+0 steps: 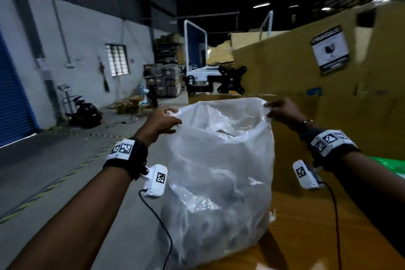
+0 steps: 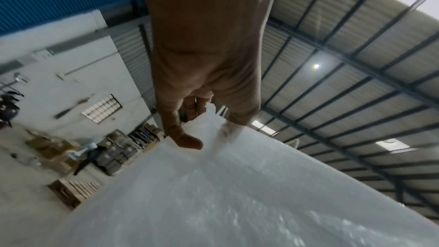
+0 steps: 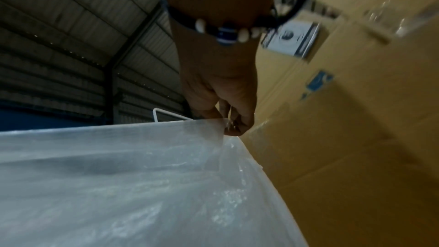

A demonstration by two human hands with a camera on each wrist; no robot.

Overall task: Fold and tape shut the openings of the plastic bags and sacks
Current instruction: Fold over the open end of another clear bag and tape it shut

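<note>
A large clear plastic bag (image 1: 219,171) stands upright on a wooden table (image 1: 317,237), holding dark items I cannot make out. Its mouth is stretched wide between both hands. My left hand (image 1: 168,117) pinches the left corner of the rim; the left wrist view shows the thumb and fingers closed on the plastic bag (image 2: 213,185) by my left hand (image 2: 202,119). My right hand (image 1: 274,108) pinches the right corner, and in the right wrist view my right hand (image 3: 232,125) grips the edge of the plastic bag (image 3: 142,176).
Tall cardboard boxes (image 1: 328,68) with a fragile label stand right behind and beside the bag. Open concrete floor (image 1: 54,171) lies to the left. A black metal bracket (image 1: 231,80) and a white frame (image 1: 195,50) are beyond the bag. Stacked cartons (image 1: 164,81) stand at the far wall.
</note>
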